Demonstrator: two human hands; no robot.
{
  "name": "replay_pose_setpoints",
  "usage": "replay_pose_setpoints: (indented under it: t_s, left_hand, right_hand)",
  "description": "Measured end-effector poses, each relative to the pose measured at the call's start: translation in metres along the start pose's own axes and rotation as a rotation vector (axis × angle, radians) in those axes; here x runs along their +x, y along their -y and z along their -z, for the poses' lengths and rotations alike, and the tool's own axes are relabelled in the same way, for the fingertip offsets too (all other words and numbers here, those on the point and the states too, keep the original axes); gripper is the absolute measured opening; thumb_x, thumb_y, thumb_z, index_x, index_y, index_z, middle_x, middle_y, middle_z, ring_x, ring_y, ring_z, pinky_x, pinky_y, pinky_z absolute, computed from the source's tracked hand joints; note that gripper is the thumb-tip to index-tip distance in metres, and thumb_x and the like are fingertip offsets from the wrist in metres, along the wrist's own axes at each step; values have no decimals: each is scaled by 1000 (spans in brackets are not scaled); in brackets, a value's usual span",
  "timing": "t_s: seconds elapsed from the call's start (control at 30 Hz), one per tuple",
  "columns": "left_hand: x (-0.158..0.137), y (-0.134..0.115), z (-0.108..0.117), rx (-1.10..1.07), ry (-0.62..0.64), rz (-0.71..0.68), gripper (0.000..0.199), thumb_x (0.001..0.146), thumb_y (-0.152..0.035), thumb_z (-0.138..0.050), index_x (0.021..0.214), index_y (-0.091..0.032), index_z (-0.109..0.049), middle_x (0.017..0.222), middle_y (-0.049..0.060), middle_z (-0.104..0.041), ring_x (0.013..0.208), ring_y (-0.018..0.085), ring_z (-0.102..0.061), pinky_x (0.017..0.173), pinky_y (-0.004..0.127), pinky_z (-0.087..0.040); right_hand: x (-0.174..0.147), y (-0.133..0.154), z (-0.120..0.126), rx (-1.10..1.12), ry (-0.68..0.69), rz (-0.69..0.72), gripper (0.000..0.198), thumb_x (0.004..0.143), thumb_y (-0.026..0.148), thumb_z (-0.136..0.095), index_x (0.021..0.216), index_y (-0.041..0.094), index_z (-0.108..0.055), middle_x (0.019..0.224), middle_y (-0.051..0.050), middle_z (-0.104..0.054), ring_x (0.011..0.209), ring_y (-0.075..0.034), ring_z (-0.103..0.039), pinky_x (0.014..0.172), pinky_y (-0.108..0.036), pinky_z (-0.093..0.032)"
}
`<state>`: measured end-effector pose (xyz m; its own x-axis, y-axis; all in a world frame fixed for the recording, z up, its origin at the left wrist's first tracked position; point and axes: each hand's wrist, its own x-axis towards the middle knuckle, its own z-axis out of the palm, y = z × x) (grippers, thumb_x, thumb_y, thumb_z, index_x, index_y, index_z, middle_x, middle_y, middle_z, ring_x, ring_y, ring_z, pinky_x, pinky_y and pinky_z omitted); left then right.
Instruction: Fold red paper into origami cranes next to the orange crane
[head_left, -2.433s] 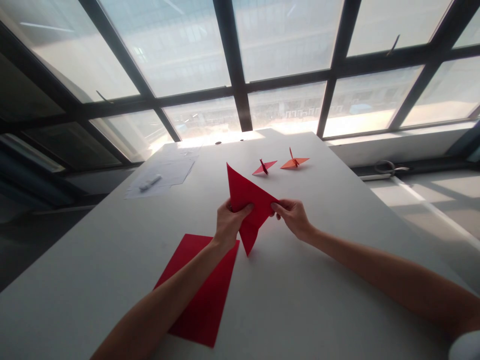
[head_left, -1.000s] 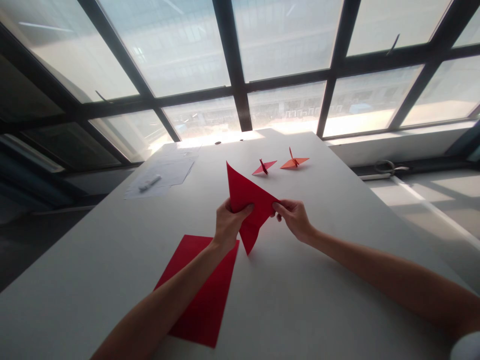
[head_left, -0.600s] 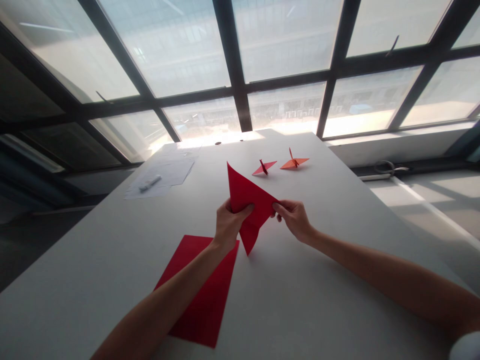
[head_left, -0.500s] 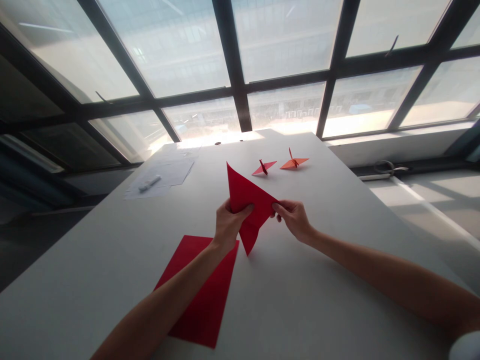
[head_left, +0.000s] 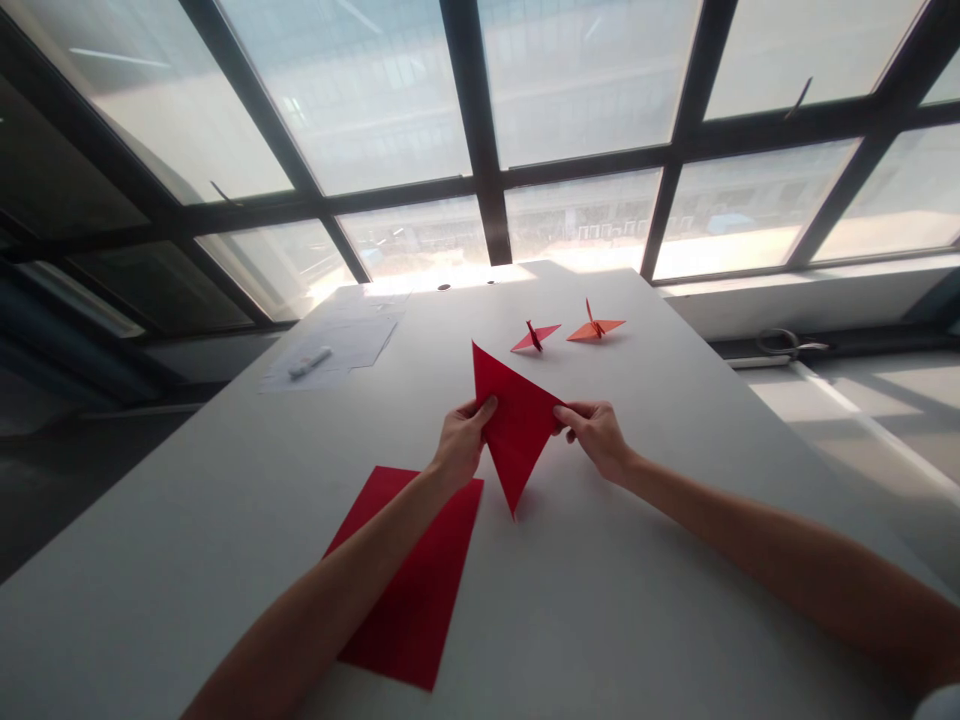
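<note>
Between my hands a red sheet of origami paper (head_left: 517, 425), folded into a triangle, is held up above the table. My left hand (head_left: 461, 440) pinches its left edge, with the thumb lying on the front face. At the right corner, the thumb and fingers of my right hand (head_left: 592, 430) are closed on the paper. One corner points up and another hangs down near the tabletop. Under my left forearm lies a flat red sheet of paper (head_left: 420, 580), partly covered by the arm.
On the white table (head_left: 600, 600) a red paper crane (head_left: 535, 338) and an orange paper crane (head_left: 596, 328) stand beyond my hands. White papers (head_left: 352, 345) lie at the far left with a white tube-like object (head_left: 310, 361) on them. Windows rise behind the table.
The red paper's lower part, bent and creased before, now lies straight, so the paper shows as one flat triangle. My left thumb has shifted toward its left edge.
</note>
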<state>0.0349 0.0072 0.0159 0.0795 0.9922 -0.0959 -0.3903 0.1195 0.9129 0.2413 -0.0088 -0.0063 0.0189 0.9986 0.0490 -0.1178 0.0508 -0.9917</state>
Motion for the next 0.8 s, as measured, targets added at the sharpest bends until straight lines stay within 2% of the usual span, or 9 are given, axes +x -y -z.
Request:
replay_pose_setpoints:
  t_s: [0.43,0.8]
  left_hand:
    - [20,4,21,-52,-67,-70,34,75,-35,-81,98,-11,-74,101,15,-74,93,26,-71,87,39,-57]
    - [26,-2,23,-109,-105,-91,32,73,-33,-83,93,-10,-74,97,14,-75,89,23,-71,88,36,-56]
  right_hand:
    - [-3,-6,-1,-142,55,-25,28,77,36,-64,78,11,-78,61,-7,-68,52,-14,-50,45,-25,-35]
    - [-7,-7,-3,-166,84,-53,27,77,37,-64,72,13,-76,60,-6,-68,49,-13,-48,46,-25,-35]
